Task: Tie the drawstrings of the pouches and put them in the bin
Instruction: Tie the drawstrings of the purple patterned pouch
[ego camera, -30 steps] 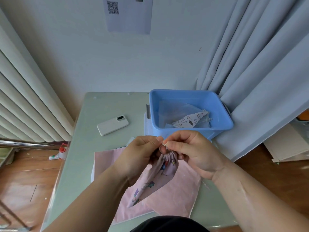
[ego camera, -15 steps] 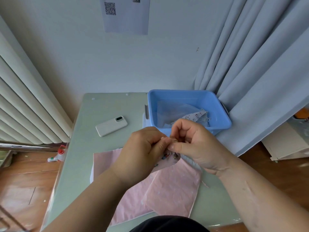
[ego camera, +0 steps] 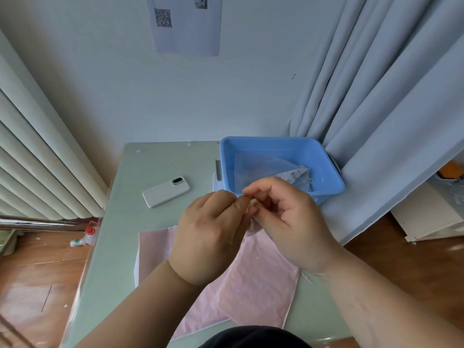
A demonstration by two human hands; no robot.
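- Dark garment (ego camera: 251, 339) at the lower edge, nearest the camera.
- Two pink fabric pieces (ego camera: 261, 285) lie flat and overlapping on the near part of the tabletop (ego camera: 120, 247).
- Left hand (ego camera: 208, 237) and right hand (ego camera: 288, 222) meet above the pink pieces, fingertips touching. Each pinches the gathered mouth of the pouch (ego camera: 253, 226) between thumb and forefinger, the other fingers curled.
- Change from a second ago: the printed body of the pouch then hung in full view below the hands. The hands have since risen toward the bin, and only a small fold of fabric shows between them.
- The rest of the pouch appears to lie behind the left hand; the drawstring is too small to make out.
- White phone (ego camera: 166, 191) lies face down on the tabletop, left of the hands and apart from them.
- Blue bin (ego camera: 326, 159) stands at the far right of the tabletop, just beyond the right hand, with a printed white pouch (ego camera: 292, 175) inside.
- Grey curtain (ego camera: 389, 109) hangs behind the bin; a sheet with a QR code (ego camera: 187, 23) is on the wall.
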